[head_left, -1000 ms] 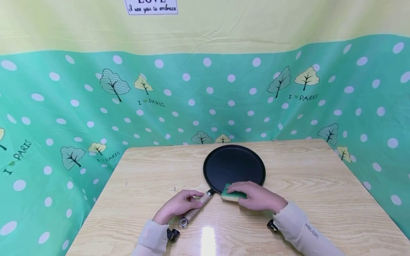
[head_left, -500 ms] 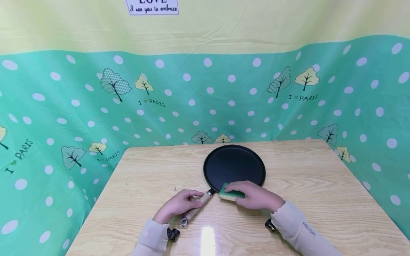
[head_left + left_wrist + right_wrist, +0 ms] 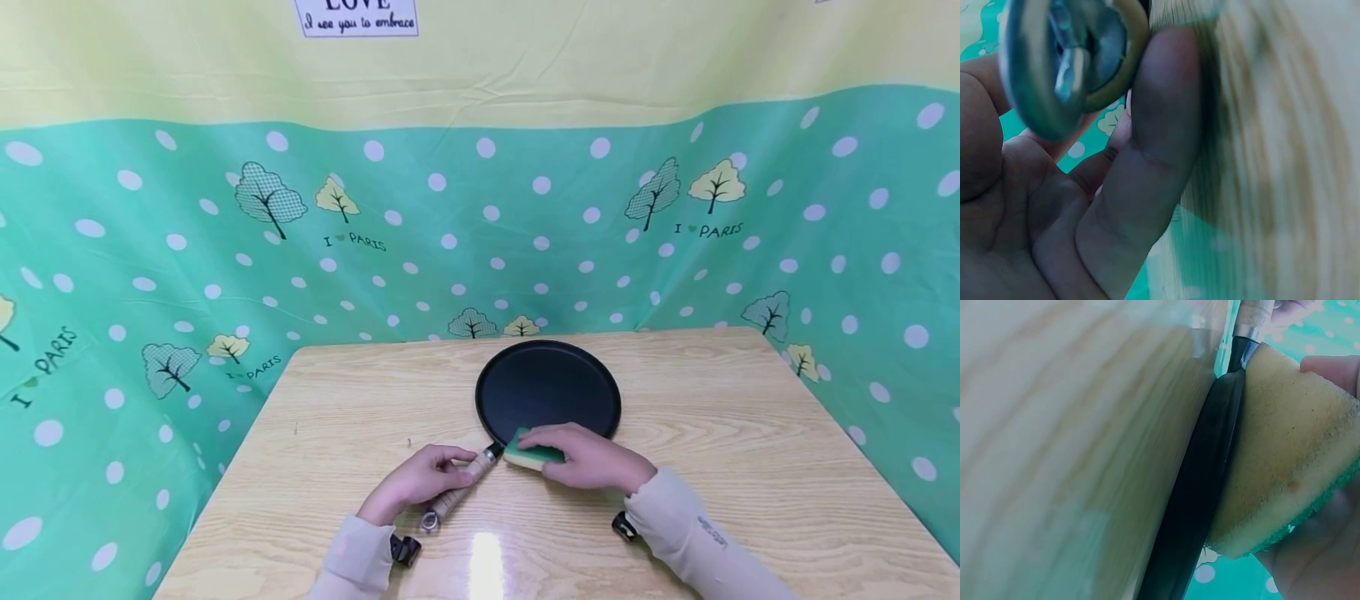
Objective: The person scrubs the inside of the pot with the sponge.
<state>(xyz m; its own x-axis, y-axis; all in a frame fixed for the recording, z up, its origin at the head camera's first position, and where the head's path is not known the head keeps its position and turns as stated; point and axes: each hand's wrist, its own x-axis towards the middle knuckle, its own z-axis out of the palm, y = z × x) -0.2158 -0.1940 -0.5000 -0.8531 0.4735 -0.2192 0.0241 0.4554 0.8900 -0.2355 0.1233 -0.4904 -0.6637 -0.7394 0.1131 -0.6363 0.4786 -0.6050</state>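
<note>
A flat black round pan [image 3: 551, 383] lies on the wooden table, its wood-look handle [image 3: 450, 502] pointing to the front left. My left hand [image 3: 420, 479] grips that handle between thumb and fingers. In the left wrist view the metal hanging ring [image 3: 1035, 75] at the handle's end shows close up. My right hand [image 3: 581, 454] holds a sponge [image 3: 528, 454], green on top and yellow below, at the pan's near rim beside the handle joint. The right wrist view shows the sponge's yellow side [image 3: 1279, 444] against the black rim [image 3: 1194, 494].
The light wooden table [image 3: 360, 400] extends around the pan on all sides. A green polka-dot cloth [image 3: 420, 275] with printed trees hangs behind and along both sides of it. Light glares off the table's front [image 3: 487, 567].
My right hand has slid the sponge left along the pan's near rim, closer to the handle. The left hand and the pan have stayed nearly still.
</note>
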